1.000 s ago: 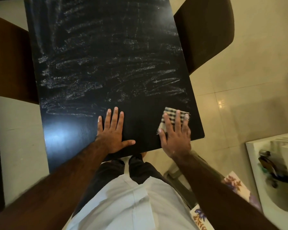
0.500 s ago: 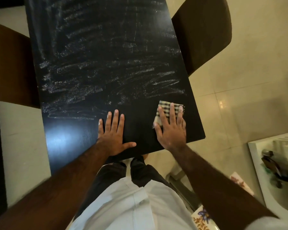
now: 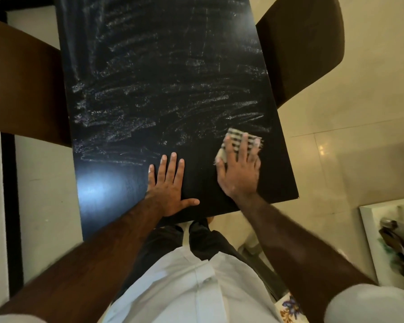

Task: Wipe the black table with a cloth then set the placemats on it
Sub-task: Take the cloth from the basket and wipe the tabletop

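My left hand lay flat on the black table, fingers straight, thumb out. My right hand pressed the checked cloth down near the table's right edge, fingers spread and straight.

A brown chair with a curved back stands at the upper right on a pale cream tiled floor, whose glossy tiles catch a small glint of light just below and to the right of that chair. Far across from it on the left is a second brown chair, and a black strip runs along the floor below that one, farther still from the first chair. Well below the first chair, at the right edge, sits a white unit holding some dark objects (too blurred to name).
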`<action>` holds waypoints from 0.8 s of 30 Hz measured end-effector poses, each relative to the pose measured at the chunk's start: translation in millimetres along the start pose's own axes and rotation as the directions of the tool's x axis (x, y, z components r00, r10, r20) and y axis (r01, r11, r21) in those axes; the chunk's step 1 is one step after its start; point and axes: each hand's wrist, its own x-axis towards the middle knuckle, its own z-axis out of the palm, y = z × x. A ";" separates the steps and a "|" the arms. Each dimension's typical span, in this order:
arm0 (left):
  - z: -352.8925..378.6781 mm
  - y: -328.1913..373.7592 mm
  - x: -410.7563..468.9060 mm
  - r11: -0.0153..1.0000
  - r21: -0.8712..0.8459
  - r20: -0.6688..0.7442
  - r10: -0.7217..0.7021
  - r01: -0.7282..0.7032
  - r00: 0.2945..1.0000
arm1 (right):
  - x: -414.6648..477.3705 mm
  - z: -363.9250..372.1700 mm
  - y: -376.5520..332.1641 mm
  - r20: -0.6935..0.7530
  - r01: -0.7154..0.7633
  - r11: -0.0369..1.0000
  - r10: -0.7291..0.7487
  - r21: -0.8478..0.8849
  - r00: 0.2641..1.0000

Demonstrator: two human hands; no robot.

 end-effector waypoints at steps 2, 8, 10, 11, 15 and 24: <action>-0.7 0.3 0.4 1.000 -0.002 0.005 -0.003 0.003 1.000 | -22.2 8.8 -15.8 0.045 0.110 0.994 -0.110 0.003 0.993; 0.0 -0.3 1.2 1.000 -0.003 -0.015 -0.005 0.005 1.000 | -57.8 9.3 40.4 0.059 0.104 0.994 -0.102 -0.039 0.993; -0.1 -1.3 1.2 1.000 0.000 -0.034 -0.001 0.001 0.999 | -44.8 2.6 52.6 0.034 -0.004 0.999 0.005 -0.036 0.999; 0.9 -1.4 0.7 1.000 0.000 -0.041 0.002 -0.002 0.999 | -34.3 0.0 52.1 0.027 -0.052 0.998 0.053 -0.021 0.998; 6.0 -2.6 0.8 1.000 0.009 -0.089 0.012 -0.011 0.996 | 8.0 -2.1 7.1 -0.011 -0.077 0.997 0.077 0.004 0.997; 17.5 -31.9 -15.9 0.997 -0.008 -0.201 0.071 -0.074 0.977 | -28.3 23.5 -64.9 0.053 0.253 0.964 -0.250 -0.079 0.967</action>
